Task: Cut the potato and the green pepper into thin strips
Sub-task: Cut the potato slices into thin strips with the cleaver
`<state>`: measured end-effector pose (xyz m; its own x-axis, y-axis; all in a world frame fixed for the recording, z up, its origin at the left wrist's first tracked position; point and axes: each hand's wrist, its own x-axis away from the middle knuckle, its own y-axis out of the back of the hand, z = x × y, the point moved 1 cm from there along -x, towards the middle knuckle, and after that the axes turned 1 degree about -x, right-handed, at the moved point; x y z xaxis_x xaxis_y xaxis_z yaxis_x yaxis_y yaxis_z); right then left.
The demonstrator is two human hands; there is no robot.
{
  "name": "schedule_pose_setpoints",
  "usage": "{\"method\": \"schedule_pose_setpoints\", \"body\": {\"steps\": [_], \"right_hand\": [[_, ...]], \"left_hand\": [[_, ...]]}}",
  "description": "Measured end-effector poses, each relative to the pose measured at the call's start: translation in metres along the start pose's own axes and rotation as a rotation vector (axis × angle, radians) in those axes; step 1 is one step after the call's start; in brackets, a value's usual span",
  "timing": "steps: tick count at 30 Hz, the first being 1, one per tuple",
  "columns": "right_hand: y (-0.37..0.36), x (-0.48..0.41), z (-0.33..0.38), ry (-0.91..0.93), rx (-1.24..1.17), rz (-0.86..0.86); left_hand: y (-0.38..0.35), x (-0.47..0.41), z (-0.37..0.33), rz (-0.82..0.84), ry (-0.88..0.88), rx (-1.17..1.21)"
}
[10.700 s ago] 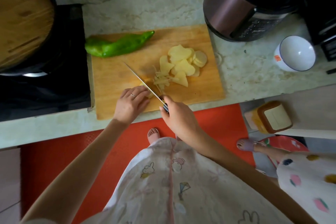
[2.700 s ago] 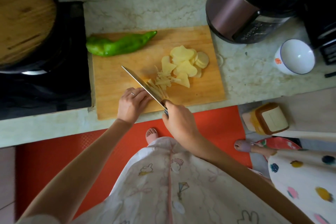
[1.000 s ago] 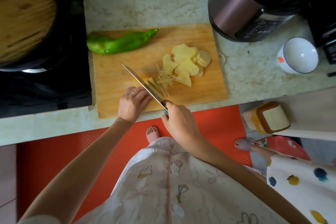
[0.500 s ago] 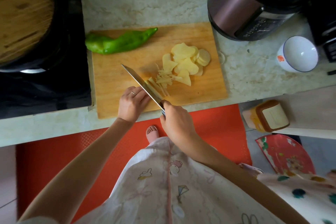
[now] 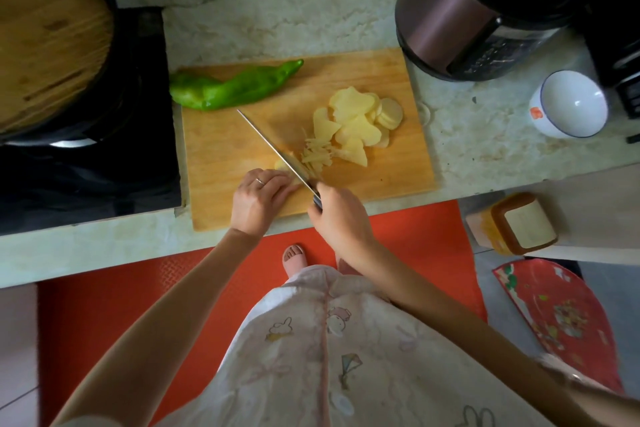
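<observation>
Gripping knife [image 5: 273,146] in right hand [image 5: 337,215] at cutting board's [image 5: 398,166] near edge, blade angled far-left; pinning potato piece [image 5: 281,165] under left hand's [image 5: 258,196] curled fingers; leaving green pepper [image 5: 235,88] lengthwise along far-left edge, tip rightward.

A home kitchen. A rectangular light wooden cutting board [image 5: 221,146] lies on a pale marbled stone countertop [image 5: 294,10]. On the board are a long green pepper [image 5: 235,88], pale yellow round potato slices [image 5: 360,118], a small heap of thin potato strips [image 5: 317,152] and a steel-bladed kitchen knife [image 5: 273,146]. Left of the board is a black glass cooktop [image 5: 104,184] with a dark round pan under a wooden lid [image 5: 45,28]. Behind the board's right corner stands a bronze-and-black electric cooker [image 5: 446,21], and farther right a white ceramic bowl with a blue rim [image 5: 571,104]. Below the board's near edge lies an orange-red floor mat [image 5: 398,229], with a slippered foot [image 5: 294,258] on it.
</observation>
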<state>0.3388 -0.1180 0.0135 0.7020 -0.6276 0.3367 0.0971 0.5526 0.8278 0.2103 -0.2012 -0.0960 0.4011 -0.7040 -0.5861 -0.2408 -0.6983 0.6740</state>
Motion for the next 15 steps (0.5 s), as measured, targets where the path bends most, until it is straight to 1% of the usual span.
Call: {"method": "schedule_pose_setpoints", "body": {"steps": [3,6,10,15], "right_hand": [[0.002,0.011,-0.005,-0.001,0.031,-0.007],[-0.001,0.02,-0.008,0.01,0.049,0.017],[0.001,0.021,-0.008,0.008,0.067,0.006],[0.004,0.029,-0.005,0.049,0.075,0.01]], "left_hand": [[0.001,0.0,0.002,0.019,0.022,-0.007],[0.002,0.001,-0.001,0.016,0.007,-0.005],[0.004,-0.002,-0.002,0.012,0.01,-0.005],[0.005,-0.003,-0.005,-0.006,-0.003,-0.004]]}}
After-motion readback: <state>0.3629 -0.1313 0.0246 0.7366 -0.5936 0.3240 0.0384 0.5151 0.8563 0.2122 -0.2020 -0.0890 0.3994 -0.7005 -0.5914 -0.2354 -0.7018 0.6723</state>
